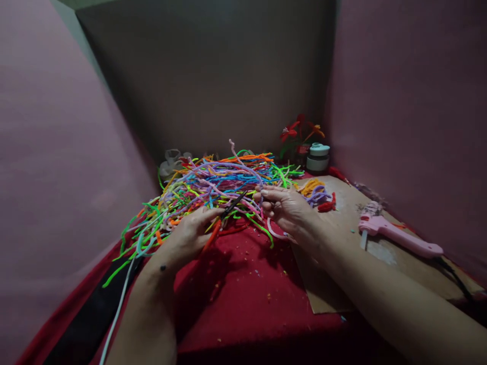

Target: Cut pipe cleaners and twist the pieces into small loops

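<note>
My left hand is closed around a pair of scissors with dark, pointed blades and what look like orange handles. The blades point up and right, toward my other hand. Between the fingertips of my right hand is a lavender pipe cleaner, which arches up and left over the pile. The scissor tips lie just left of it, apart as far as I can see. Behind both hands spreads a big tangled heap of pipe cleaners in many colours.
A pink hot glue gun lies on a brown board at the right. Orange, purple and red pipe-cleaner pieces rest there too. Behind stand a lidded jar and red flowers. Small scraps dot the red cloth.
</note>
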`<state>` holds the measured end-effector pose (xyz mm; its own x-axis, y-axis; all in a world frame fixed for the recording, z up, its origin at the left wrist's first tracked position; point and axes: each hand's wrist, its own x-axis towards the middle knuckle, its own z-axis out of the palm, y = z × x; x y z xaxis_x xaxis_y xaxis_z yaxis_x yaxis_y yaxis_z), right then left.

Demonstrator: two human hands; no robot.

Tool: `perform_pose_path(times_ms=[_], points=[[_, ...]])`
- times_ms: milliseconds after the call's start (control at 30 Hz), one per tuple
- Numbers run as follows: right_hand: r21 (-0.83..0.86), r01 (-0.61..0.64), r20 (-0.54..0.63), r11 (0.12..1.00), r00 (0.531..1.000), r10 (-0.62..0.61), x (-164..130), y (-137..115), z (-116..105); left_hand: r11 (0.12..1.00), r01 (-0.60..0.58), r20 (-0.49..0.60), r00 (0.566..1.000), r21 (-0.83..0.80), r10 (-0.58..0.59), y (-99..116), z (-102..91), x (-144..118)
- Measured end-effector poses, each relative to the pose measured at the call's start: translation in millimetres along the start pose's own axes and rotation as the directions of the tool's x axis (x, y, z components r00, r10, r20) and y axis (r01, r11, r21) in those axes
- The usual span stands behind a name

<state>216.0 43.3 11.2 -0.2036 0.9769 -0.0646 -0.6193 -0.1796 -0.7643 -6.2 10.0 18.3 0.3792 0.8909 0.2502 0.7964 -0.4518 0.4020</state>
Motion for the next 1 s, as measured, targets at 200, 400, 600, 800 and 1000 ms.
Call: perform_pose_path(times_ms=[200,400,600,800,1000], points=[[-0.018,-0.033,-0.016,0.999,0.999,0.033,-1.5,3.0,3.4,0.936,-0.190,-0.187,0.949,0.297,0.252,4.4,14.1,7.2],[-0.041,0.013,0.057,0.999,0.998,-0.011,1.2,8.6,-0.4,0.888,-0.187,-0.254,0.915,0.420,0.313,2.7,18.8,8.9],[-0.089,0.055,0.026,0.995,0.998,-0.053,0.0,10.6,-0.5,0.865,-0.161,-0.240,0.922,0.475,0.303,6.0,17.9,7.3],[-0.063,0.008,0.071,0.998,0.997,-0.004,-1.7,6.5,0.0,0.823,-0.146,-0.269,0.901,0.549,0.340,4.4,19.9,8.0],[-0.056,0.002,0.058,0.998,0.998,0.001,-1.1,6.0,0.3,0.801,-0.103,-0.256,0.917,0.590,0.306,8.8,21.3,8.2]])
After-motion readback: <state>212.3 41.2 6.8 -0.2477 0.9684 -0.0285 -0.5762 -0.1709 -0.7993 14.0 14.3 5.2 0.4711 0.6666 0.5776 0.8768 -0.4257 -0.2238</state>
